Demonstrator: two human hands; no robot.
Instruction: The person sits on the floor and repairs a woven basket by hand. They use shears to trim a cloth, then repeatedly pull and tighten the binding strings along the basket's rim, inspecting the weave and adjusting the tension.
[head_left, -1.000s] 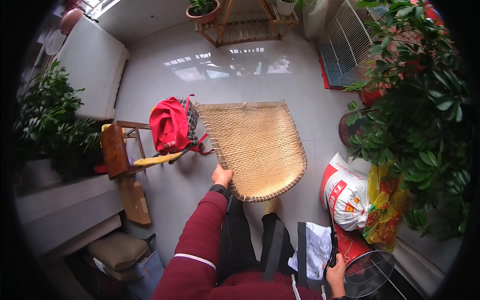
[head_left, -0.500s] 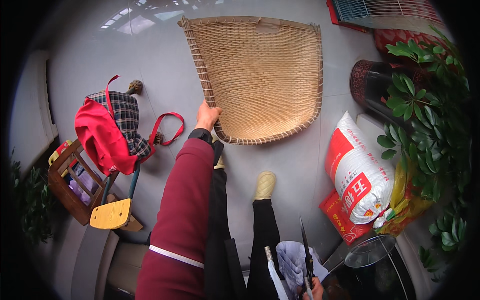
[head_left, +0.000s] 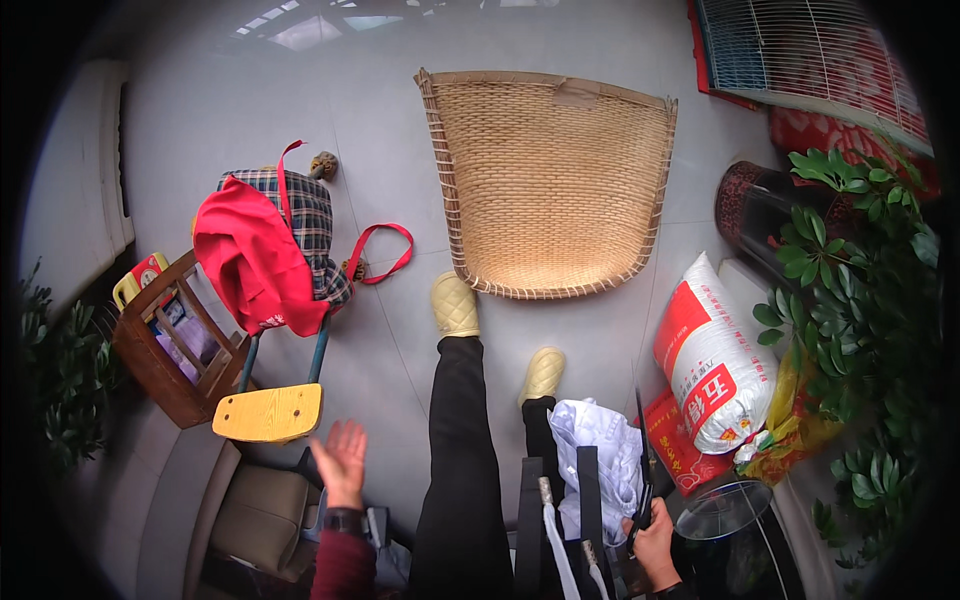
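Note:
A large woven bamboo tray (head_left: 555, 180) lies flat on the grey tiled floor in front of my feet, which wear yellow slippers (head_left: 455, 303). My left hand (head_left: 343, 460) is raised low on the left with its fingers spread and holds nothing; it is well clear of the tray, near a small yellow stool (head_left: 268, 412). My right hand (head_left: 655, 540) at the bottom right grips black-handled scissors (head_left: 640, 440), blades pointing up. A crumpled white cloth (head_left: 600, 450) lies just left of that hand.
A red bag on a checked cloth (head_left: 265, 250) lies left of the tray, beside a wooden rack (head_left: 165, 350). A white-and-red sack (head_left: 715, 360), a dark pot (head_left: 755, 205) and leafy plants (head_left: 850, 300) line the right side. A wire cage (head_left: 800, 50) stands at the top right.
My left hand has let go of the woven tray's edge and drawn back toward my body. The tray now rests on the floor. My right hand still holds the scissors.

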